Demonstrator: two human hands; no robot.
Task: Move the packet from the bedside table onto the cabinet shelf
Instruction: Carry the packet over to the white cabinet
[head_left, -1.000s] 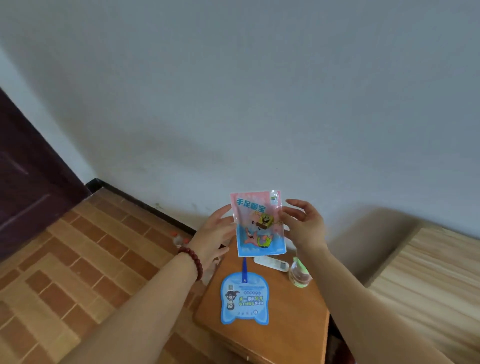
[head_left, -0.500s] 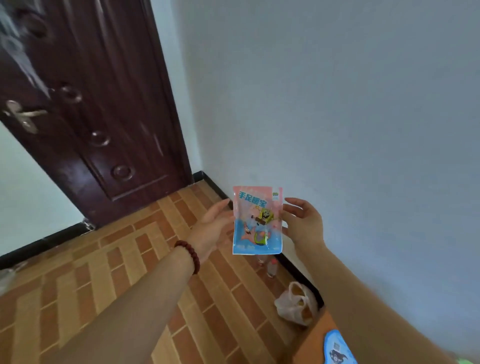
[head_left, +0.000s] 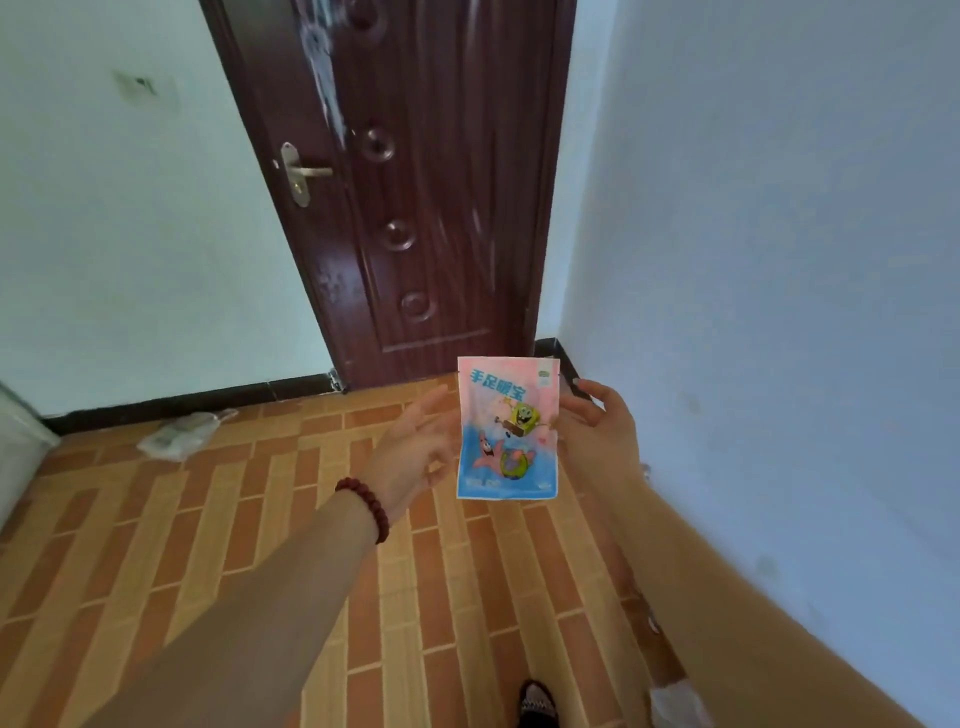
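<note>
A flat pink-and-blue packet (head_left: 508, 427) with cartoon figures is held upright in front of me, above the brick-patterned floor. My right hand (head_left: 597, 431) pinches its right edge between thumb and fingers. My left hand (head_left: 415, 449), with a dark red bead bracelet on the wrist, is at the packet's left edge with fingers spread; I cannot tell if it touches. Neither the bedside table nor the cabinet is in view.
A dark brown door (head_left: 410, 197) with a metal handle (head_left: 304, 172) stands shut ahead. A pale wall (head_left: 769, 312) runs along the right. A crumpled plastic bag (head_left: 179, 435) lies on the floor at the left, another white bag (head_left: 675, 701) at the bottom right. My foot (head_left: 537, 704) shows below.
My view has swung left, away from the bedside table toward the door. The packet stays held up between my hands in the same way.
</note>
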